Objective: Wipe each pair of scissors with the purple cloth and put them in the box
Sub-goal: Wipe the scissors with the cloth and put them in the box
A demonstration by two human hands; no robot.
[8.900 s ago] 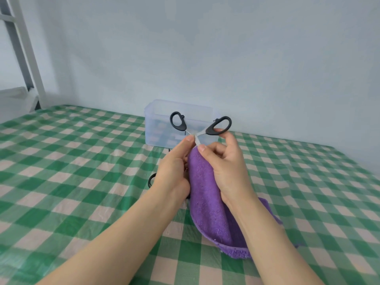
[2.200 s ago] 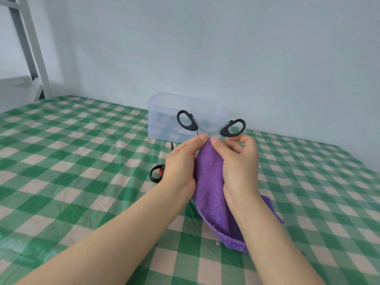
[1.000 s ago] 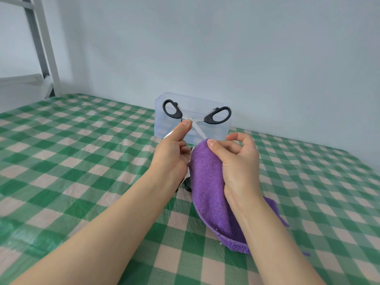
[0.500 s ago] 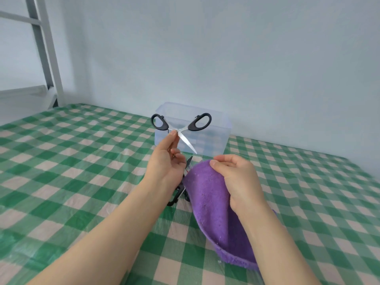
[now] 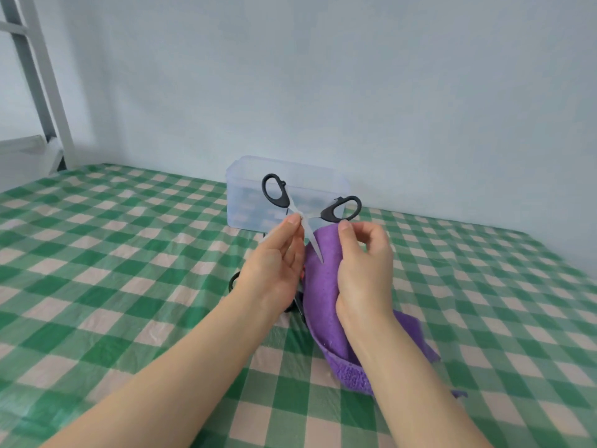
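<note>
One pair of scissors [image 5: 311,237] aloft before clear box [image 5: 245,202], blades splayed, black loops up. Light, stiff, slick steel, sharp edges; safest hold near pivot. Left hand [image 5: 274,263] fingers [image 5: 286,229] pinch there. Right hand [image 5: 361,270] fingers curl round purple cloth [image 5: 323,295], soft, draping to checked counter [image 5: 129,286]. Second pair [image 5: 233,281] lies under left wrist.

1. Second scissors [image 5: 232,282] on table [image 5: 129,253]: mostly hidden behind left hand [image 5: 274,270], just bits of black handle poking out.
2. Held scissors [image 5: 312,240]: one blade mostly lost behind left hand.
3. Cloth [image 5: 323,286]: good chunk covered by right hand [image 5: 361,270] and wrist.
4. Box [image 5: 290,179]: too hazy to tell what's inside.
5. Frame [image 5: 42,92]: cut off at left and top edges.
6. Forearms: chopped by bottom edge.
</note>
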